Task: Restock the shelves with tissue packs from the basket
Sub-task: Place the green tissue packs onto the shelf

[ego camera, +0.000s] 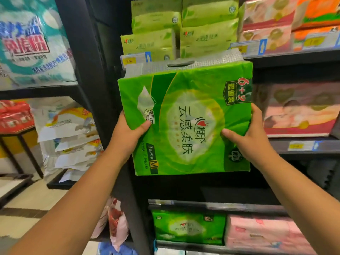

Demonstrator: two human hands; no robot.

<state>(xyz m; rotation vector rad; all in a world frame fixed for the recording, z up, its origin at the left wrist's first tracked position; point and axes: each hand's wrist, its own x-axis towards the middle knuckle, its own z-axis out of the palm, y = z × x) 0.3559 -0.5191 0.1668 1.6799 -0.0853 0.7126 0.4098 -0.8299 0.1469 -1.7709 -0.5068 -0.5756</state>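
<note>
A large green tissue pack (189, 115) with a clear plastic handle strip on top is held up in front of the dark middle shelf (303, 146). My left hand (128, 133) grips its left edge, thumb on the front. My right hand (250, 133) grips its right edge, thumb on the front. The pack is turned so its print runs sideways. The basket is out of sight.
Light green packs (207, 35) fill the upper shelf, pink packs (265, 24) beside them. A pink pack (298, 111) sits on the middle shelf at right. Below stand a green pack (189, 229) and a pink pack (261, 234). Detergent bags (29, 45) fill the left rack.
</note>
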